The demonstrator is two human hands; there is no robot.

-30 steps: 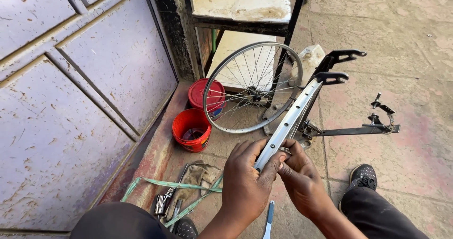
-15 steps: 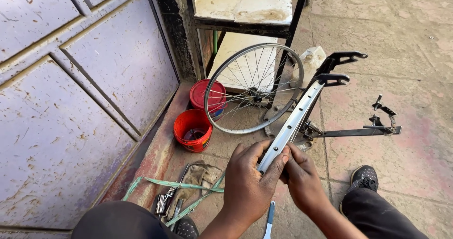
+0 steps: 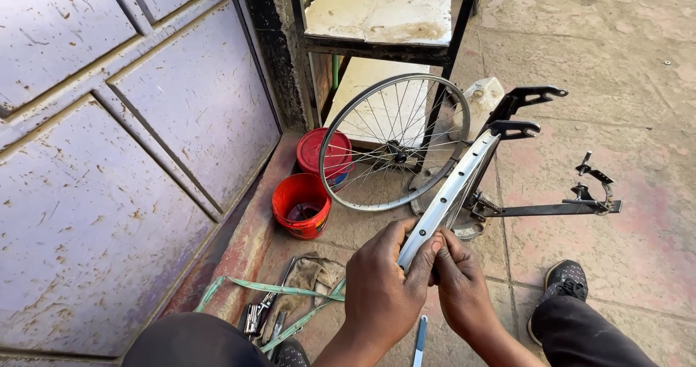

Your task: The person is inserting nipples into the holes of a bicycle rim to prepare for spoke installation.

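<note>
Silver rim [image 3: 448, 193] with a row of dark holes. Spoked wheel [image 3: 395, 142]: silver rim, thin grey spokes. Truing stand [image 3: 540, 157]: black. Two buckets [image 3: 301, 206]: red, one with a red lid. Strap [image 3: 290, 291]: pale green. Door [image 3: 109, 135]: faded purple, scuffed. Shoe [image 3: 562, 280]: black, white-speckled.
</note>
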